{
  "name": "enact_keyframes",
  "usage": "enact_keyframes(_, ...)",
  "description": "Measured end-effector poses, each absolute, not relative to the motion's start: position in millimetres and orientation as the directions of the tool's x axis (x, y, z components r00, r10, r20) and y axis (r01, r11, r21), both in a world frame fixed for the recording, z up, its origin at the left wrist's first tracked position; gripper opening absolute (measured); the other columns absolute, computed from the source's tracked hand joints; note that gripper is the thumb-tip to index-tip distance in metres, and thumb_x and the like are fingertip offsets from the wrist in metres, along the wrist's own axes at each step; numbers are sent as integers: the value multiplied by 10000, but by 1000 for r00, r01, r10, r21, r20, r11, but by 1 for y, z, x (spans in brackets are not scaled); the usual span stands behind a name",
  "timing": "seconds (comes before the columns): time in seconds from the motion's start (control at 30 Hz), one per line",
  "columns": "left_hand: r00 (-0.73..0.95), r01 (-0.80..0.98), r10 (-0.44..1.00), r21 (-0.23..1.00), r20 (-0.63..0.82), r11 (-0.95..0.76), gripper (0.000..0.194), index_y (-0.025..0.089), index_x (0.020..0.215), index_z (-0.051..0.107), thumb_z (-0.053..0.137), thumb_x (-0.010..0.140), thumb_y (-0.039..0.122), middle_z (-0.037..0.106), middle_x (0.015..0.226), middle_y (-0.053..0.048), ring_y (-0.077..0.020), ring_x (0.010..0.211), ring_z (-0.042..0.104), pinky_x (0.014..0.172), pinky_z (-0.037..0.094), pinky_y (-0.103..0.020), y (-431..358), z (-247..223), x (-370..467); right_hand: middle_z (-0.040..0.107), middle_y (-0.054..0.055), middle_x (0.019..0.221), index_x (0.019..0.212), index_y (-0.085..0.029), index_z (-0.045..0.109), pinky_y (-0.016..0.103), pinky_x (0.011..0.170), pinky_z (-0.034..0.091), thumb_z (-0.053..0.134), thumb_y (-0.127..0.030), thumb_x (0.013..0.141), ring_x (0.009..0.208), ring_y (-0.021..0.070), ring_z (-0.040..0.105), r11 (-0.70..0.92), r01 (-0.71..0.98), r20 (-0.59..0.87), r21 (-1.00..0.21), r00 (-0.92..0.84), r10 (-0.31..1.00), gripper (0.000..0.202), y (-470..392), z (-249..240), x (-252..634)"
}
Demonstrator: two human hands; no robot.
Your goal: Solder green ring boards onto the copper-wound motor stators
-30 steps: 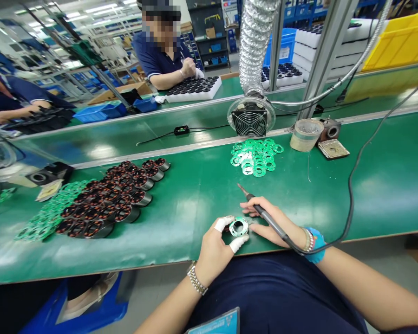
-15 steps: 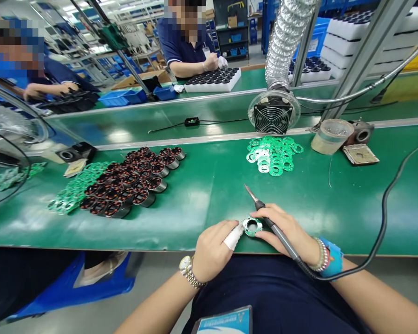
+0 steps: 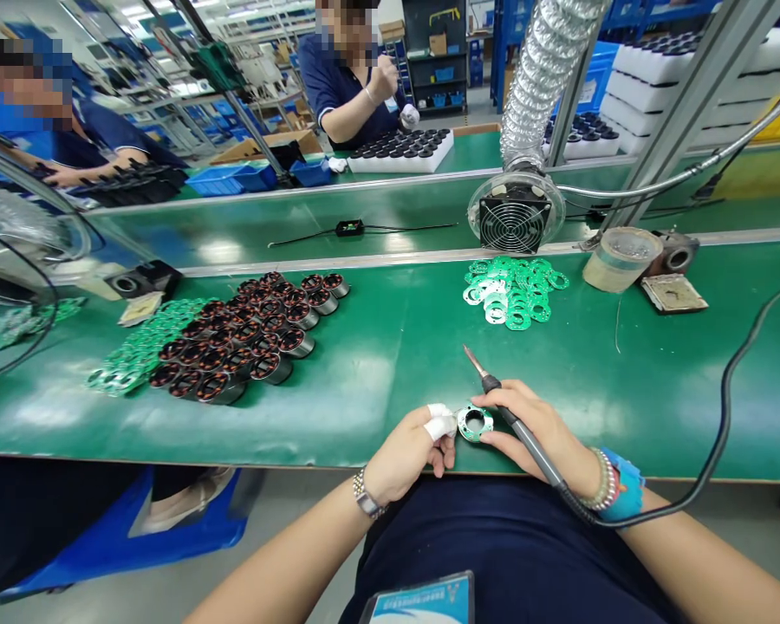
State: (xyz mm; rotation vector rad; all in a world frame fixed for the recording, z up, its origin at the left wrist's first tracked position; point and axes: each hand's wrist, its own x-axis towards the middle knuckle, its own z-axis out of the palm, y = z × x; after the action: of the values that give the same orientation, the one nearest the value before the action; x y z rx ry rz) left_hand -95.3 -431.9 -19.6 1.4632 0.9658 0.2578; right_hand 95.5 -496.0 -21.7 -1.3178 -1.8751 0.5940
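A soldering iron (image 3: 534, 446) lies across my right hand (image 3: 546, 425), its tip pointing up and left above the bench. The thumb and fingertips of that hand also steady a small ring-shaped green and white circuit board (image 3: 484, 433) by its right side; whether a part sits under it is hard to see. My left hand (image 3: 411, 451), with white covers on its thumb and a finger, pinches at the board's left edge. What lies between those fingertips is too small to make out.
Copper-wound motor stators (image 3: 234, 338) stand in rows at left, beside green board sheets (image 3: 149, 342). Loose ring boards (image 3: 516, 295) lie below a fan (image 3: 515, 224). A plastic tub (image 3: 620, 260) and sponge tray (image 3: 674, 293) stand at right. The iron's cable (image 3: 721, 416) loops right. Co-workers sit opposite.
My left hand has turned, so its covered thumb and finger now show in a pinch at the board's edge. My right hand, iron and board stay nearly in place. A co-worker's hand has risen.
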Motion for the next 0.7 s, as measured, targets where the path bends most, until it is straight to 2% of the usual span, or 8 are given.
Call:
enact_keyframes(0.07, 618, 336, 662, 904, -424, 264, 220, 145, 735, 517, 436, 847, 316, 546, 607, 5, -99, 482, 536, 437, 437, -203, -432, -21, -99, 559, 69, 996, 1120, -204, 512, 303, 819, 459, 610, -164, 789, 955, 184, 527, 359, 579, 315, -732, -180, 932, 348, -495, -22, 95)
enact_keyframes(0.2, 650, 302, 736, 953, -188, -23, 200, 165, 955, 610, 581, 783, 262, 649, 789, -36, -126, 670, 597, 614, 486, -235, -426, -26, -113, 541, 71, 992, 1118, -201, 517, 305, 814, 464, 611, -178, 790, 929, 177, 534, 349, 567, 306, -746, -174, 936, 342, -494, -22, 96)
enact_keyframes(0.3, 682, 302, 731, 916, -15, -263, 130, 177, 869, 663, 582, 790, 241, 667, 827, -48, -144, 737, 603, 681, 477, -254, -420, -30, -117, 538, 69, 983, 1109, -200, 523, 306, 814, 464, 614, -182, 789, 920, 175, 534, 344, 569, 303, -747, -170, 938, 333, -495, -22, 95)
enact_keyframes(0.4, 687, 292, 725, 900, 38, -324, 110, 165, 778, 654, 577, 790, 243, 660, 786, -46, -142, 717, 595, 679, 468, -254, -419, -30, -111, 544, 68, 972, 1105, -200, 526, 308, 807, 469, 613, -180, 789, 909, 175, 538, 345, 574, 304, -743, -170, 937, 329, -495, -22, 95)
enact_keyframes(0.47, 641, 328, 767, 909, -14, -258, 113, 154, 699, 605, 585, 766, 242, 635, 700, -34, -131, 638, 573, 610, 456, -238, -422, -28, -103, 553, 67, 969, 1109, -204, 523, 310, 801, 474, 610, -185, 791, 910, 178, 541, 357, 574, 317, -737, -173, 932, 331, -495, -22, 95)
enact_keyframes(0.57, 519, 351, 834, 937, -186, -9, 165, 160, 642, 499, 587, 742, 258, 575, 561, 5, -107, 514, 525, 521, 427, -218, -430, -25, -93, 566, 68, 974, 1114, -209, 516, 318, 803, 478, 604, -191, 796, 926, 185, 542, 371, 575, 335, -729, -172, 926, 331, -496, -21, 95)
enact_keyframes(0.63, 501, 318, 809, 935, -307, 158, 189, 161, 658, 476, 578, 753, 288, 575, 541, 10, -99, 487, 520, 515, 429, -215, -432, -23, -92, 565, 72, 978, 1114, -208, 515, 322, 804, 480, 601, -187, 797, 931, 188, 542, 365, 577, 332, -731, -166, 928, 329, -496, -21, 95)
enact_keyframes(0.7, 551, 303, 744, 922, -377, 243, 199, 144, 697, 513, 575, 766, 321, 607, 587, -10, -93, 500, 531, 535, 439, -218, -431, -21, -97, 559, 73, 976, 1111, -207, 520, 318, 798, 482, 604, -187, 794, 919, 185, 547, 357, 578, 325, -734, -163, 932, 329, -495, -20, 95)
